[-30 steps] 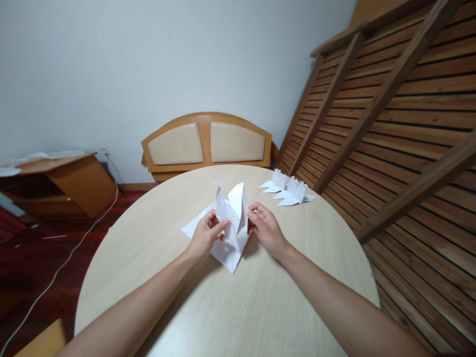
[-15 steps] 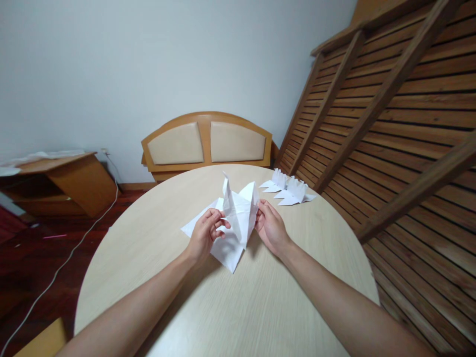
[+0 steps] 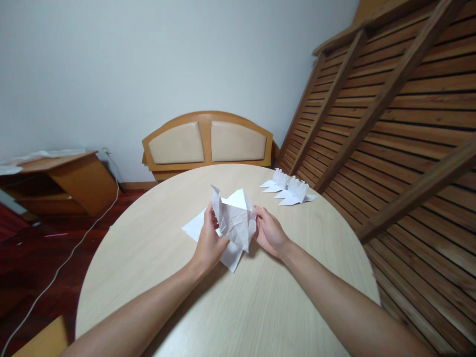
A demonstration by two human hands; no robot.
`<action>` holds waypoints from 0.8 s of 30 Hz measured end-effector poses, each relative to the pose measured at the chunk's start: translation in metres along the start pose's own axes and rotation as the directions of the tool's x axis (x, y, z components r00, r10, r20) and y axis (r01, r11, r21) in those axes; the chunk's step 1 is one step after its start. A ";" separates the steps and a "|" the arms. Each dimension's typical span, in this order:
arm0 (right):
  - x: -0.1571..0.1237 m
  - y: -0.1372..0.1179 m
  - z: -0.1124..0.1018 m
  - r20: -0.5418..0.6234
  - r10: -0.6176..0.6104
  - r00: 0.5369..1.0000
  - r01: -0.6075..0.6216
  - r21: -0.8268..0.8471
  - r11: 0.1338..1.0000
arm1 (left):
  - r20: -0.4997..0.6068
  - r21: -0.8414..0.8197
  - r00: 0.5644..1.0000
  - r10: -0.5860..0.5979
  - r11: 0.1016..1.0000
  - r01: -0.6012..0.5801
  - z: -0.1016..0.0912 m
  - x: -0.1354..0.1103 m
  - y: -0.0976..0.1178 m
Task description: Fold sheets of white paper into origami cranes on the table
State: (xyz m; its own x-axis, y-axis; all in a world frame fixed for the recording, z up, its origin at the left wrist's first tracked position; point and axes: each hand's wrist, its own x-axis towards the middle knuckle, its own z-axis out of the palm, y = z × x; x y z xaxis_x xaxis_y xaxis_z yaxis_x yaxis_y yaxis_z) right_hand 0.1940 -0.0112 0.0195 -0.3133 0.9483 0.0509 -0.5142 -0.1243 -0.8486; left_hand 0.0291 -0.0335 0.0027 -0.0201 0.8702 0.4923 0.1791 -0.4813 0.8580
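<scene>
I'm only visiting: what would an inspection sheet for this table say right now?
Surface: round pale wood table.
Work things: folded paper, held up over a flat sheet on the table.
Clutter: small folded pieces near the far right edge.
Hands: left hand and right hand each pinch a side of the folded paper.
Cables: white cable on the floor, left.
Surroundings: chair back, cabinet, slatted panel on the right.
</scene>
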 end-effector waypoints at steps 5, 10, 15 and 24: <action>0.007 0.005 -0.009 -0.174 -0.002 0.985 0.013 0.064 0.998 | -0.002 -0.027 0.999 -0.033 0.999 0.033 -0.007 0.001 -0.001; 0.011 0.010 -0.015 -0.264 0.029 0.964 -0.043 -0.046 0.998 | 0.042 0.088 0.997 0.071 0.993 -0.075 -0.009 0.002 -0.003; 0.015 0.014 -0.020 -0.341 -0.060 0.938 -0.066 -0.347 0.936 | 0.064 0.152 0.998 -0.012 0.988 0.003 -0.008 0.003 0.000; 0.002 0.000 -0.017 -0.044 -0.774 0.631 0.340 -0.882 0.327 | 0.077 0.271 0.994 0.082 0.957 -0.100 -0.014 0.009 -0.003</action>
State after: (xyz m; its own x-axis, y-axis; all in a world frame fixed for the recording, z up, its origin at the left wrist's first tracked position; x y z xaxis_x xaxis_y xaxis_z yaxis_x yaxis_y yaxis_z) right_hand 0.2068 -0.0042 0.0111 0.2352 0.7076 0.6663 0.4289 0.5396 -0.7245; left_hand 0.0150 -0.0252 0.0068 0.0703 0.8332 0.5484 0.4397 -0.5194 0.7327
